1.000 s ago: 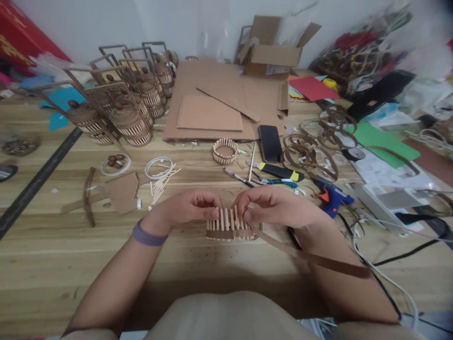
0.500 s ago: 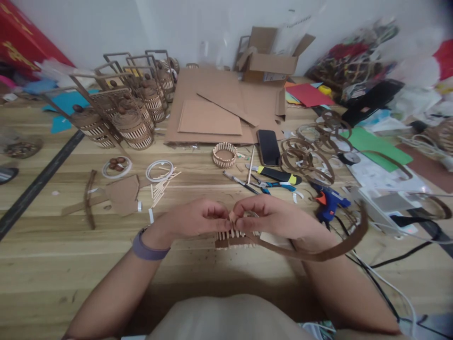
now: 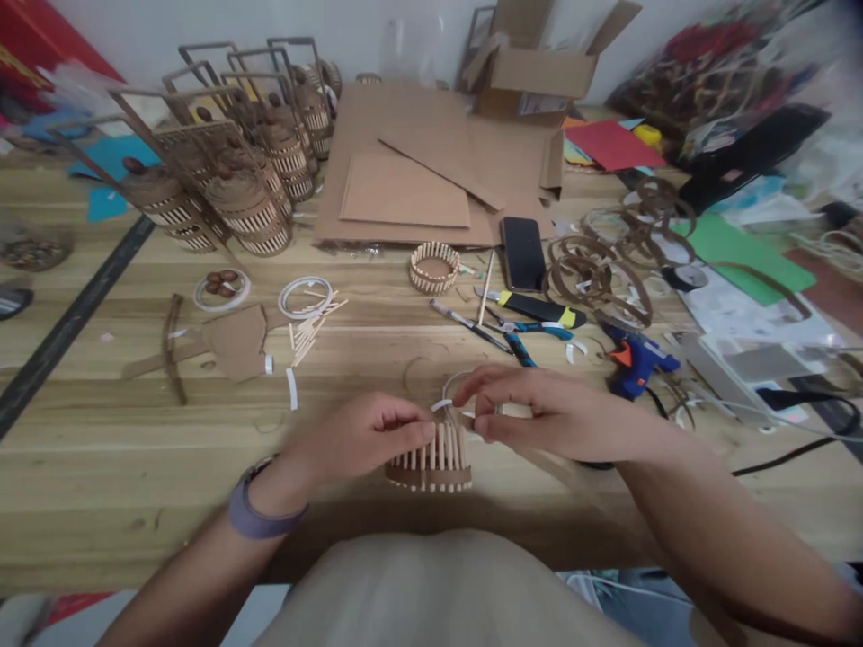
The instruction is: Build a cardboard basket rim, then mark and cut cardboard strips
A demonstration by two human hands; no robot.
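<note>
A small round cage of upright wooden sticks on a brown cardboard base stands near the table's front edge. My left hand is closed on its left side, fingertips pinching the stick tops. My right hand is closed too, pinching a thin white ring or strip at the cage's top right. A long brown cardboard strip trails blurred under my right forearm. A purple band sits on my left wrist.
Finished stick cages with handles stand at the back left. Cardboard sheets, a box, a phone, a second small stick ring, cutters and pliers, a blue glue gun, cardboard rings and loose sticks lie about.
The view tilted down and the cage now stands lower on the table. My right hand lifted off to the cage's top right with a white strip; the long brown strip dropped under my forearm.
</note>
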